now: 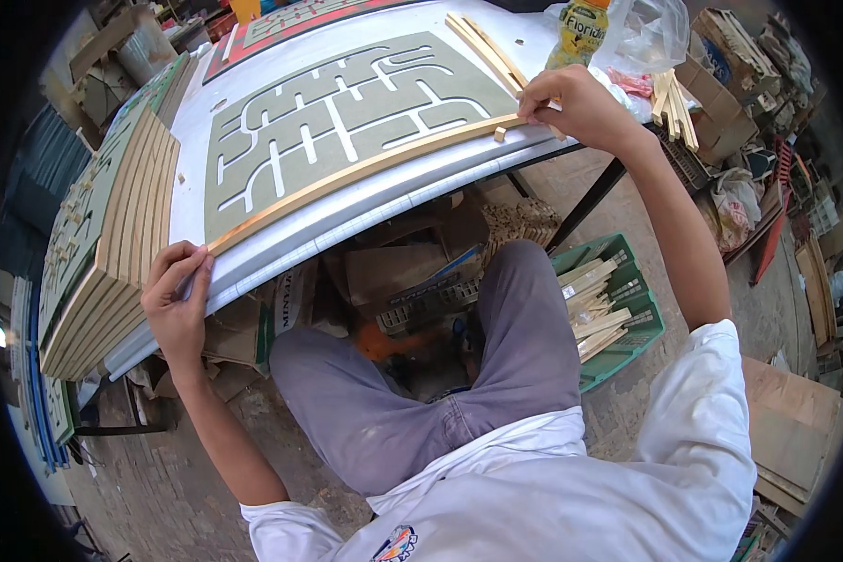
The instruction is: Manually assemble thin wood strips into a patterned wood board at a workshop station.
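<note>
A long, thin wooden strip (347, 174) lies along the near edge of a grey-green board (300, 117) with curved slots cut through it. My left hand (180, 286) pinches the strip's left end between thumb and fingers. At the other end, my right hand (576, 105) closes its fingertips on the strip near the board's right corner. A small wooden block (500, 135) sits just in front of the strip, close to my right hand. Further strips (485, 49) lie along the board's right side.
Left of the board rises a stack of wood-edged panels (126, 220). A yellow bottle (579, 33) and a plastic bag (648, 36) stand at the table's far right. Beside my knee on the floor is a green crate (642, 323) of wooden strips. Another slotted board (290, 23) lies behind.
</note>
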`<state>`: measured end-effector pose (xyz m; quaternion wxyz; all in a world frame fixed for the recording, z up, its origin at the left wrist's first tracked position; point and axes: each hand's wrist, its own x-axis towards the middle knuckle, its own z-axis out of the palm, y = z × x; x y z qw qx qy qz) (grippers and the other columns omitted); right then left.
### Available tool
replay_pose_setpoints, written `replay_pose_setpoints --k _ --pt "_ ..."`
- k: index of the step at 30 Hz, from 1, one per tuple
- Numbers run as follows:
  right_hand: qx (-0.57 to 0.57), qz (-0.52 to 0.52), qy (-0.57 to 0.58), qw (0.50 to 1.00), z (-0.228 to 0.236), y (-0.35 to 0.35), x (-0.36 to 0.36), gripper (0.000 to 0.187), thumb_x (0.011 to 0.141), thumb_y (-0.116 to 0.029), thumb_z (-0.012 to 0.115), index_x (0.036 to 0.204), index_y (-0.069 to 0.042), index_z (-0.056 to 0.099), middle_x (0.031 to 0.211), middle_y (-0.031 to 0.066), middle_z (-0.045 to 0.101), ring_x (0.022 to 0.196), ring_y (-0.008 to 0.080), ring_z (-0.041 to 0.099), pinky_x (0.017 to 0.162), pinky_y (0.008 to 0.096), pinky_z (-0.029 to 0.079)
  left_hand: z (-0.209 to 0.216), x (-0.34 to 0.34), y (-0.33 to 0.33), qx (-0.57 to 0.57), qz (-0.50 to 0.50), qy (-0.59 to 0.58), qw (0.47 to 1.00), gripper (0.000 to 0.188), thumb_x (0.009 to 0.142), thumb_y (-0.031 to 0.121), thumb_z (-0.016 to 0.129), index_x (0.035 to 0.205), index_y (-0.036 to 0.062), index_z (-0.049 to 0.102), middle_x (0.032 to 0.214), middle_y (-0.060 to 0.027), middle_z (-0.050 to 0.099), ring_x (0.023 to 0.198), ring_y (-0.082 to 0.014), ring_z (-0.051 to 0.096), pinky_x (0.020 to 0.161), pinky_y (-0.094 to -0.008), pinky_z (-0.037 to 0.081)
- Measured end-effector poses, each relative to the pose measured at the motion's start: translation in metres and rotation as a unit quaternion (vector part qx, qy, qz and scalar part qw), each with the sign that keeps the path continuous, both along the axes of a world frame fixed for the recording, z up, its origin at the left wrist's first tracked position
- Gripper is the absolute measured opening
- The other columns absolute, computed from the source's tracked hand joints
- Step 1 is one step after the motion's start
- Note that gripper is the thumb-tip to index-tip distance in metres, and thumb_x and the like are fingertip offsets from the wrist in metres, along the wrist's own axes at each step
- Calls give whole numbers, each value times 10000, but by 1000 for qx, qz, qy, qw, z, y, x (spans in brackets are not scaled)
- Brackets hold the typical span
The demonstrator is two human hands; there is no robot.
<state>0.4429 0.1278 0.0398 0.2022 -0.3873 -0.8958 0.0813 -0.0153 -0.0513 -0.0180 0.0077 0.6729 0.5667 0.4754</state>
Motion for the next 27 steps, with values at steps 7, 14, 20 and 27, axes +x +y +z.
replay_pose_setpoints --k 7,14,20,27 --pt "36 32 -6 999 -1 -1 -1 144 733 67 707 869 22 692 865 109 684 817 240 668 765 335 531 0 -2 2 -24 8 -63 998 145 817 -40 708 961 -36 725 926 -43 627 860 -110 585 751 -239 471" --pt "41 59 21 997 1 1 -2 97 740 24 697 834 4 696 771 127 667 762 279 649 726 361 508 -4 0 3 -11 6 -76 997 127 822 -28 708 948 -40 709 922 -51 650 849 -114 592 766 -245 480" --pt "72 39 25 996 11 -5 1 223 802 19 687 1012 -44 724 839 103 658 775 227 643 730 320 504 1 1 -2 -22 15 -62 998 157 873 -7 667 1030 -10 669 942 -71 686 886 -126 633 841 -252 487" --pt "-121 105 244 956 -4 -103 19 269 769 94 681 996 -34 746 833 80 701 752 153 649 691 291 521 29 29 -45 183 -228 -461 838 351 893 177 695 1199 54 576 1205 -110 588 987 -185 617 894 -334 511"
